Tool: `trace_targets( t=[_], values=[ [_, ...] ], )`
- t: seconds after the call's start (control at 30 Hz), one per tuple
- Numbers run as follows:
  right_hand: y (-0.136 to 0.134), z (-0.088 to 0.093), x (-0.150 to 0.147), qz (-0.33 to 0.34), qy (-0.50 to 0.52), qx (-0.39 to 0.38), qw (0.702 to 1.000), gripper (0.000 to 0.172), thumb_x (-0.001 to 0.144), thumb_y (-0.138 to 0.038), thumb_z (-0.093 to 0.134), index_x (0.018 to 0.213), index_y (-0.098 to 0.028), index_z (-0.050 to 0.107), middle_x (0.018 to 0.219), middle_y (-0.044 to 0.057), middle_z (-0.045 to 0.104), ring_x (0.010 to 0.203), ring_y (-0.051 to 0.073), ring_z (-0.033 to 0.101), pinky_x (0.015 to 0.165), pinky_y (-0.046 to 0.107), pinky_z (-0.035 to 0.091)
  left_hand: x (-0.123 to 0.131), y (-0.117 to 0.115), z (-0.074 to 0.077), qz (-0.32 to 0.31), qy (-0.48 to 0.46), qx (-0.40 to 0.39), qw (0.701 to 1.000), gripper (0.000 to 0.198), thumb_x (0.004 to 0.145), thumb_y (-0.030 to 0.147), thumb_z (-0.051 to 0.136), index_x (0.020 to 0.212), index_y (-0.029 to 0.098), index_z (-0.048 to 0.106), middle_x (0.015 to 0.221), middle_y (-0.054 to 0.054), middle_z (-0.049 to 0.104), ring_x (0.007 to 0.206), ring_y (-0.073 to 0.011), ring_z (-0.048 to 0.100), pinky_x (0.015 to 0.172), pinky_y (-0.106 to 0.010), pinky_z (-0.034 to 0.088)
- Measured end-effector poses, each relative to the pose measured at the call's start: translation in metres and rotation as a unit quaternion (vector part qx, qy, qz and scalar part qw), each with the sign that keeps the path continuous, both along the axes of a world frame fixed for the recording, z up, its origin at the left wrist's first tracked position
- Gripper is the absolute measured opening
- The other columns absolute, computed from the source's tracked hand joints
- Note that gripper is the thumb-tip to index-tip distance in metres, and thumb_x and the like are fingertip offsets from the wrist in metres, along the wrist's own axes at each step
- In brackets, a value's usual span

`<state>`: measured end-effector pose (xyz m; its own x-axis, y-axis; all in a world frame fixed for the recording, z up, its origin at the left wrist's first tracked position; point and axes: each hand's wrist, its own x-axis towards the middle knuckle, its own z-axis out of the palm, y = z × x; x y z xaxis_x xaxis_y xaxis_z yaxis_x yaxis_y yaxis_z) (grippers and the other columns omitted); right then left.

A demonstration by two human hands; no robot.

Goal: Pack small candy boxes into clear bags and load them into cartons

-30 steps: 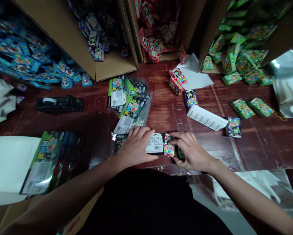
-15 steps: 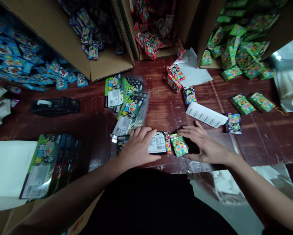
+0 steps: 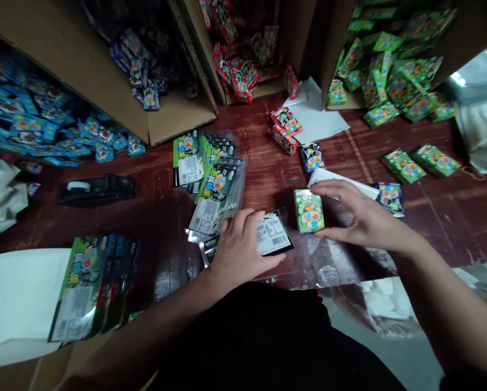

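Right hand (image 3: 363,217) grasps small green printed cardboard box (image 3: 309,212) beside flat black-and-clear plastic packet (image 3: 273,232)

The right hand pinches the green box at its right side, fingers along the far edge and thumb along the near edge; the box is just right of the packet and apart from it. The left hand (image 3: 243,244) grasps the packet from above, fingers over its far edge and thumb along the near one, hiding much of it. A white barcode label faces up.

Beyond and to the left of the packet, a fanned pile of green-and-black printed plastic packets (image 3: 216,187) lies on the dark red-brown wooden table (image 3: 263,174). Farther left of the packet are a black plastic tape dispenser (image 3: 96,190) and, nearer the person, a stack of glossy green-and-black packets (image 3: 78,288) beside a large white sheet (image 3: 19,304).

Beyond the packet, to its right, lie two small red printed boxes (image 3: 286,130), a dark purple printed box (image 3: 312,157) and a white paper strip (image 3: 351,180) partly covered by the right hand. Well to the packet's right, another purple printed box (image 3: 390,199) lies near two green printed boxes (image 3: 404,165).
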<state>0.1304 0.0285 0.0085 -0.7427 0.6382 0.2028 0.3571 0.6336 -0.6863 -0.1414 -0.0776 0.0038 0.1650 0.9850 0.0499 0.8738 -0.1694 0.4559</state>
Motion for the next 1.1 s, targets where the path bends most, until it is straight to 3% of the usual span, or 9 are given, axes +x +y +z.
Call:
trace_targets(
  t=[0.07,0.33,0.67,0.73,0.8,0.87,0.93,1.03,1.1],
  values=[
    [-0.002,0.002,-0.004,-0.020,0.005,0.027,0.999,0.081,0.081,-0.045,0.080,0.148,-0.024,0.041,0.139,0.016,0.055,0.134,0.036,0.050,0.113,0.056,0.042,0.004,0.004,0.003,0.016,-0.004,0.009,1.000,0.089,0.062,0.052,0.087,0.133,0.019,0.043,0.131,-0.014,0.055,0.124,-0.0339,0.053,0.104,-0.051,0.040],
    [-0.003,0.010,-0.011,0.070,-0.044,-0.002,0.997,0.075,0.086,-0.037,0.074,0.150,-0.022,0.037,0.145,0.016,0.050,0.139,0.033,0.044,0.115,0.054,0.042,0.011,0.012,0.002,0.012,0.031,0.006,0.999,0.090,0.065,0.056,0.082,0.136,0.017,0.043,0.125,-0.014,0.062,0.115,-0.0368,0.057,0.099,-0.054,0.040],
    [0.019,0.026,-0.013,0.115,-0.057,-0.037,0.991,0.079,0.083,-0.033,0.078,0.153,-0.028,0.041,0.152,0.011,0.048,0.141,0.029,0.046,0.118,0.049,0.040,0.015,0.021,0.007,0.028,-0.008,-0.058,0.998,0.116,0.051,0.072,0.085,0.143,0.019,0.040,0.128,-0.018,0.060,0.117,-0.0422,0.058,0.096,-0.060,0.043],
    [0.021,0.030,-0.014,0.150,-0.071,-0.049,0.985,0.080,0.083,-0.033,0.078,0.153,-0.030,0.041,0.154,0.009,0.047,0.142,0.029,0.045,0.119,0.049,0.039,0.012,0.024,0.009,0.014,-0.033,-0.076,0.996,0.111,0.054,0.072,0.084,0.142,0.020,0.043,0.130,-0.018,0.061,0.119,-0.0431,0.058,0.098,-0.062,0.043],
    [0.021,0.031,-0.014,0.161,-0.077,-0.056,0.982,0.085,0.083,-0.036,0.079,0.156,-0.032,0.036,0.160,0.008,0.041,0.146,0.030,0.040,0.120,0.050,0.035,0.008,0.027,0.011,0.009,-0.081,-0.097,0.992,0.085,0.071,0.064,0.079,0.138,0.022,0.049,0.131,-0.016,0.062,0.121,-0.0393,0.058,0.099,-0.059,0.045],
    [0.018,0.030,-0.014,0.123,-0.060,-0.056,0.989,0.094,0.083,-0.041,0.078,0.160,-0.031,0.025,0.165,0.009,0.032,0.151,0.031,0.031,0.122,0.052,0.031,0.002,0.032,0.014,0.025,-0.161,-0.119,0.980,0.052,0.089,0.051,0.067,0.130,0.023,0.055,0.126,-0.012,0.065,0.116,-0.0325,0.062,0.097,-0.051,0.048],
    [0.012,0.023,-0.017,0.043,-0.014,-0.063,0.997,0.095,0.085,-0.044,0.077,0.161,-0.030,0.022,0.164,0.010,0.031,0.150,0.032,0.033,0.122,0.052,0.032,-0.001,0.038,0.015,0.056,-0.267,-0.140,0.952,0.032,0.097,0.041,0.057,0.122,0.022,0.060,0.118,-0.010,0.069,0.107,-0.0266,0.066,0.093,-0.045,0.052],
    [0.002,0.009,-0.031,-0.087,0.075,-0.098,0.988,0.066,0.091,-0.041,0.071,0.149,-0.028,0.043,0.143,0.010,0.057,0.131,0.028,0.055,0.111,0.048,0.046,0.002,0.042,0.012,0.080,-0.422,-0.185,0.884,0.027,0.098,0.039,0.055,0.117,0.021,0.062,0.110,-0.007,0.073,0.095,-0.0220,0.069,0.084,-0.038,0.055],
    [-0.003,-0.001,-0.043,-0.133,0.114,-0.126,0.976,0.042,0.094,-0.039,0.067,0.133,-0.027,0.058,0.123,0.007,0.068,0.113,0.025,0.065,0.100,0.044,0.054,0.006,0.040,0.007,0.090,-0.491,-0.214,0.840,0.028,0.096,0.039,0.058,0.116,0.019,0.063,0.108,-0.007,0.074,0.090,-0.0203,0.069,0.080,-0.034,0.056]
  ],
)
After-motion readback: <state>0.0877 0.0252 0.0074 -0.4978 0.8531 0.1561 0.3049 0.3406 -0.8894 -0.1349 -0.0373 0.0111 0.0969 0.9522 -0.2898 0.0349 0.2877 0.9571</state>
